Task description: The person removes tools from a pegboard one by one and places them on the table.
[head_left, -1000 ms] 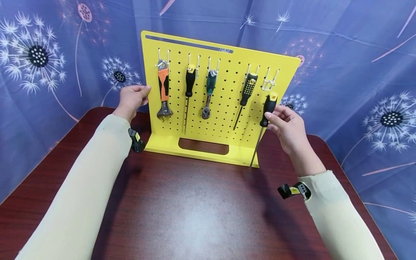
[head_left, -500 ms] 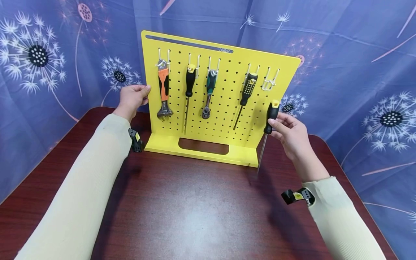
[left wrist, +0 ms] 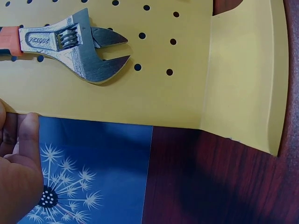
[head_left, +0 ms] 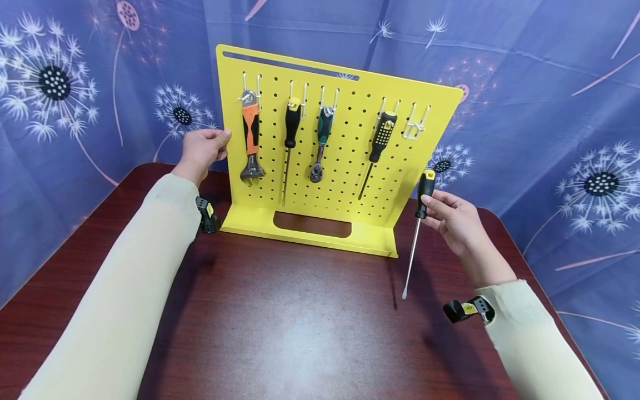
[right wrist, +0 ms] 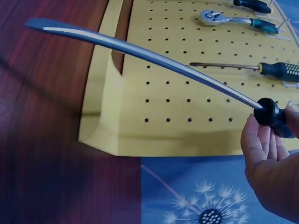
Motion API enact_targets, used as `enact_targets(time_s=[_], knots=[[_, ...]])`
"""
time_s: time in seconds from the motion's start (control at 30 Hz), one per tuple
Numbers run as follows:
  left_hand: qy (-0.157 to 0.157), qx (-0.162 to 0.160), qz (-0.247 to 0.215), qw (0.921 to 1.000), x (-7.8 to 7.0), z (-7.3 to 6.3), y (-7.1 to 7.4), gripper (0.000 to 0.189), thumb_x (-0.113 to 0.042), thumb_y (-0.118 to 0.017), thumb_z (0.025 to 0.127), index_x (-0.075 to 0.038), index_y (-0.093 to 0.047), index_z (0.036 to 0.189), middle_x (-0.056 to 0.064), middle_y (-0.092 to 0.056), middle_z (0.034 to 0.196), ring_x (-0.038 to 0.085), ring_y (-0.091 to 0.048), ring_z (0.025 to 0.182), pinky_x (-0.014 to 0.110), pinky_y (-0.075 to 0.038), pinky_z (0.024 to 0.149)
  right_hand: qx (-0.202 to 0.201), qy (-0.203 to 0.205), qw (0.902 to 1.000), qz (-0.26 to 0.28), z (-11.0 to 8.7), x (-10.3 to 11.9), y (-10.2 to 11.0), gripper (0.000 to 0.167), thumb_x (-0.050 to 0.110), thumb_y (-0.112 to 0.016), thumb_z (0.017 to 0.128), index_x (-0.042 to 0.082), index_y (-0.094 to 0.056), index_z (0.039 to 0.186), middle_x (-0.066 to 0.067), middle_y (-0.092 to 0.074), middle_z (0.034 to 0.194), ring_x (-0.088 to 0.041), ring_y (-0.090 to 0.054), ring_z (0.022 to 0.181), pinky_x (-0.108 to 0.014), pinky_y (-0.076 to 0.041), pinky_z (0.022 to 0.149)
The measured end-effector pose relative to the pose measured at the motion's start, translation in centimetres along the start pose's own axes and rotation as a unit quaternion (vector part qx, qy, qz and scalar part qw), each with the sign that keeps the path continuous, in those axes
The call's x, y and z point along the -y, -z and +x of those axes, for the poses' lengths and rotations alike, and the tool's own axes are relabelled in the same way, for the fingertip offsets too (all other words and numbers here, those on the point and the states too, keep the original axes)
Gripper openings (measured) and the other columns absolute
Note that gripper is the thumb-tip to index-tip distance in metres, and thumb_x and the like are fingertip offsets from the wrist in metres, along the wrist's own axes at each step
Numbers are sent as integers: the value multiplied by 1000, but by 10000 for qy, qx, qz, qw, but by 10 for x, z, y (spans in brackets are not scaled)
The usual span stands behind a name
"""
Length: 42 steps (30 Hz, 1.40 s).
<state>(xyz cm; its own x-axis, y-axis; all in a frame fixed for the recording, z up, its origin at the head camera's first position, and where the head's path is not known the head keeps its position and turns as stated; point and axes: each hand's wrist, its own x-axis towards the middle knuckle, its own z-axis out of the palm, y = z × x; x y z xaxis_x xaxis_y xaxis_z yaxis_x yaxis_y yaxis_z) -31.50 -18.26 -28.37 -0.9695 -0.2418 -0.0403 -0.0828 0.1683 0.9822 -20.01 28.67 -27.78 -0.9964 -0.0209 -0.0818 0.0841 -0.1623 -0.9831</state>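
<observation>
My right hand (head_left: 452, 216) pinches the black handle of a flat-blade screwdriver (head_left: 426, 194), its yellow end up and its long shaft slanting down over the table. In the right wrist view the flat tip of that screwdriver (right wrist: 154, 57) points to the upper left. At the other side, my left hand (head_left: 202, 150) pinches the left edge of a yellow pegboard (head_left: 345, 166) between thumb and fingers. Close beside it hangs an adjustable wrench (head_left: 251, 133) with an orange and black handle; its open metal head (left wrist: 88, 46) fills the top of the left wrist view.
On the board's hooks also hang a black screwdriver (head_left: 292, 122), a green-handled ratchet (head_left: 324, 128) and a screwdriver with a dotted grip (head_left: 383, 136). The rightmost hook (head_left: 414, 129) is bare. The board stands on a dark wooden table (head_left: 300, 311) before a blue curtain (head_left: 320, 28).
My right hand has moved right and toward me, carrying the screwdriver away from the board's right side and past its edge. The left hand keeps its grip on the board.
</observation>
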Motion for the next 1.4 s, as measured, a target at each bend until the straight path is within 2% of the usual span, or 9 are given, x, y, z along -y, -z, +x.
enact_targets(time_s=[0.3,0.47,0.63,0.83,0.9,1.0,1.1,1.27,1.4], knots=[[20,0,-60,10000,1,1,0,37,-31,-62,102,-7,-69,129,-9,-53,100,4,-51,80,9,-52,69,-122,-464,9988,-86,4,-11,15,10,13,-73,96,20,-74,90,6,-69,82,-4,-65,68,-19,-62,70],[31,-7,-27,10000,1,1,0,39,-32,-62,102,-6,-68,132,-10,-53,101,4,-51,80,9,-52,70,-74,-690,9967,-427,10,-21,25,14,14,-70,98,23,-73,88,9,-69,80,-3,-66,69,-20,-62,71],[44,13,-15,10000,2,1,1,38,-32,-62,102,-7,-69,131,-10,-53,98,5,-51,80,11,-52,71,-74,-960,9932,-651,14,-32,35,14,14,-65,101,24,-68,91,9,-70,82,-3,-68,72,-20,-62,71],[51,15,31,10000,0,0,1,42,-33,-61,102,-6,-67,134,-10,-53,97,6,-51,83,11,-52,72,-90,-1208,9905,-651,18,-44,43,4,13,-63,102,16,-60,103,9,-71,79,-2,-69,70,-20,-61,67],[52,18,41,10000,0,0,1,44,-33,-61,102,-5,-66,135,-11,-52,99,6,-51,85,10,-52,74,-137,-1283,9892,-691,19,-46,45,12,14,-63,102,12,-57,112,8,-71,78,-2,-68,68,-19,-61,67],[54,12,17,10000,0,0,1,43,-33,-62,102,-5,-66,135,-11,-52,101,7,-52,87,11,-53,75,-145,-1328,9875,-840,20,-49,47,35,16,-63,103,4,-47,132,9,-70,78,0,-68,68,-18,-61,68],[40,-13,-1,10000,0,0,0,42,-33,-62,102,-5,-67,133,-9,-53,98,7,-52,86,12,-53,74,-107,-1369,9860,-951,22,-52,49,52,17,-63,103,-2,-37,144,10,-70,78,0,-67,69,-18,-61,68],[23,-25,-3,10000,-1,-1,-1,44,-33,-62,102,-4,-66,135,-9,-52,96,7,-51,84,10,-52,71,-15,-1463,9839,-1030,23,-58,52,51,17,-60,104,-5,-36,144,10,-70,76,1,-67,69,-17,-60,67],[46,-44,-16,10000,-1,-1,0,44,-32,-62,102,-4,-66,136,-9,-52,97,8,-51,85,11,-52,73,93,-1544,9820,-1081,25,-64,53,60,17,-58,105,-9,-28,151,10,-70,76,0,-67,69,-17,-60,67]])
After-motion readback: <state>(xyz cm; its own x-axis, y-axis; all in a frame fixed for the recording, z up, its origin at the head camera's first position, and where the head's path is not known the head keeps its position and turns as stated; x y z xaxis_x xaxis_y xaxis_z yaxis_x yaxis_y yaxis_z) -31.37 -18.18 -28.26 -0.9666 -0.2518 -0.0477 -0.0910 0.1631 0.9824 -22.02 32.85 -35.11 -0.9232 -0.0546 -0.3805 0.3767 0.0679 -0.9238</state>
